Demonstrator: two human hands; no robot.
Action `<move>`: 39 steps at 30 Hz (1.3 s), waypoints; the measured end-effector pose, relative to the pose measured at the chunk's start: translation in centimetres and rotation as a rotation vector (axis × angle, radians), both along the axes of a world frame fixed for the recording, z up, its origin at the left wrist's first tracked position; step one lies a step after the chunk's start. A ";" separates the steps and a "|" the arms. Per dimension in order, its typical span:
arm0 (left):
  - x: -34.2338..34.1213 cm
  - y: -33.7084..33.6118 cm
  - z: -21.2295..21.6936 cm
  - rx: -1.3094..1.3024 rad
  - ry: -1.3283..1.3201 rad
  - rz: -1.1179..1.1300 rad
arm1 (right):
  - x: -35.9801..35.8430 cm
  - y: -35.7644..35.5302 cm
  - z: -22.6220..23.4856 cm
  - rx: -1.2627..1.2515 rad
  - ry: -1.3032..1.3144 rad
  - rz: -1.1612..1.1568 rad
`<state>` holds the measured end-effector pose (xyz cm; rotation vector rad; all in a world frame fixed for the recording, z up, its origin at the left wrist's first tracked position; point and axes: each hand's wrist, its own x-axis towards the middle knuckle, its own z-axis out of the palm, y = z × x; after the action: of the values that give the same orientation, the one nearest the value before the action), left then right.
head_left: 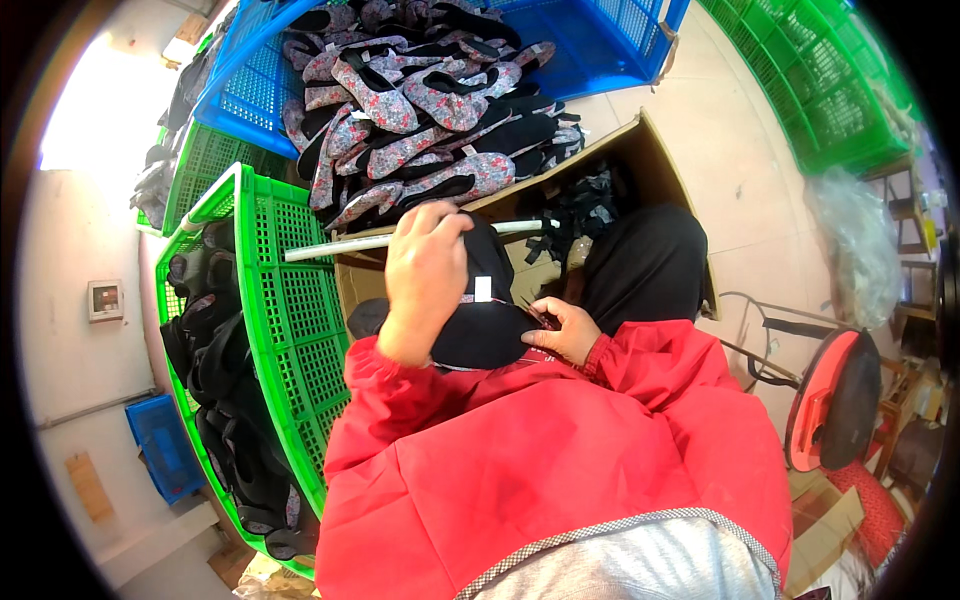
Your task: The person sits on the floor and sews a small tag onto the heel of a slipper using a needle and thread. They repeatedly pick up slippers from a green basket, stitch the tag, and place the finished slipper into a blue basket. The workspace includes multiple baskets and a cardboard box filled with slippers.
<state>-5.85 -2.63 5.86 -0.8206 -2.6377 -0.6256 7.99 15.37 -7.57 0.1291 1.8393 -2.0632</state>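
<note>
My left hand (428,280) is raised over my lap with its fingers curled closed beside a white rod (340,247); what is pinched in them is hidden. Below its wrist, a black slipper (482,337) with a small white tag (483,289) and a sliver of floral cloth lies on my lap. At the slipper's right edge, my right hand (568,334) is closed around a small dark pointed tool (541,317), which looks like thread snips. Most of that tool is covered by the fingers.
Floral slippers (440,95) are heaped ahead by a blue crate (600,45). A cardboard box (650,150) with black strips (585,210) stands around my knees. At left, a green crate (290,290) holds dark slippers (225,370). A red-and-black stool (835,400) is at right.
</note>
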 end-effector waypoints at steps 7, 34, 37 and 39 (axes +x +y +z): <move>3.8 -7.6 1.1 -0.374 -0.657 0.038 | -0.2 -0.2 0.1 -0.010 -0.030 0.036; 10.3 -5.8 1.9 -0.226 0.173 -0.181 | -2.4 2.3 4.4 -0.617 -0.239 -0.042; 10.2 -5.1 2.0 -0.048 -0.073 -0.200 | -2.3 0.7 4.0 -0.577 -0.143 -0.164; 10.5 -4.9 1.7 0.065 -0.145 -0.186 | -2.1 0.5 4.4 -0.572 -0.144 -0.141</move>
<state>4.66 -7.54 7.59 -1.0458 -2.6721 -0.8434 5.88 15.86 -3.18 0.2498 1.1274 -2.5145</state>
